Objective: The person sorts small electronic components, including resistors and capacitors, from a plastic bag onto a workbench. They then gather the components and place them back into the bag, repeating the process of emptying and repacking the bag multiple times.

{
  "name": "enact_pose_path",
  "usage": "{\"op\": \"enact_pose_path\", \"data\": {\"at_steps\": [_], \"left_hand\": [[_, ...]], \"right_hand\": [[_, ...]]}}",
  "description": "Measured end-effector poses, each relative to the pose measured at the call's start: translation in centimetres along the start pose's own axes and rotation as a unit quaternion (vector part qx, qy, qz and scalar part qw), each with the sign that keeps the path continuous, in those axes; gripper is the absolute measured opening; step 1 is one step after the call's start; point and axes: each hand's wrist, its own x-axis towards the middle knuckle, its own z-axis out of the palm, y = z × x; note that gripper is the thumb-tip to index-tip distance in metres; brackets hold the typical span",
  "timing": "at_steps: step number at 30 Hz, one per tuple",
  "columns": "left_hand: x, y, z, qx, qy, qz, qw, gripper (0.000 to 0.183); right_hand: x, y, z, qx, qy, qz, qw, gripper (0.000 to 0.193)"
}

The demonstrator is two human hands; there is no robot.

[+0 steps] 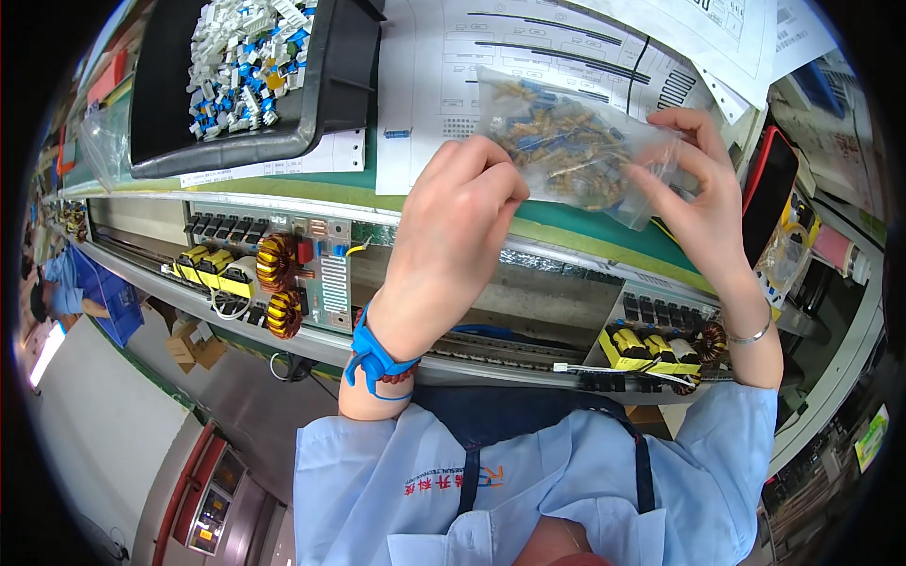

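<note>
A clear plastic bag (566, 141) full of small blue components with tan leads lies tilted over the printed sheets and the green bench edge. My left hand (462, 212), with a blue wrist strap (382, 357) on its wrist, is closed at the bag's lower left edge; its fingertips are partly hidden. On the other side my right hand (698, 174) grips the bag's right end between thumb and fingers, the plastic bunched there. One loose blue component (397, 134) rests on the paper left of the bag.
A black bin (344, 94) of white and blue connectors stands at the far left. Below, two circuit boards (335, 283) (613, 349) with coils and yellow transformers sit on the rail. Printed sheets (425, 57) cover the bench; a red-edged dark device (772, 179) stands at right.
</note>
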Motion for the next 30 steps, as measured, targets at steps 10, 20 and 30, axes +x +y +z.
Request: {"op": "enact_pose_path", "data": {"at_steps": [10, 20, 30], "left_hand": [[0.0, 0.1, -0.1, 0.011, -0.018, -0.022, 1.000, 0.014], [0.1, 0.0, -0.2, 0.012, -0.018, -0.016, 1.000, 0.015], [0.2, -0.2, 0.4, 0.002, 0.016, 0.003, 1.000, 0.012]], "right_hand": [[-0.9, 0.1, -0.3, -0.092, -0.005, -0.015, 0.996, 0.011], [-1.2, -0.1, -1.2, -0.022, -0.040, -0.003, 0.999, 0.012], [-2.3, -0.1, -1.9, -0.108, -0.030, -0.051, 0.992, 0.012]]}}
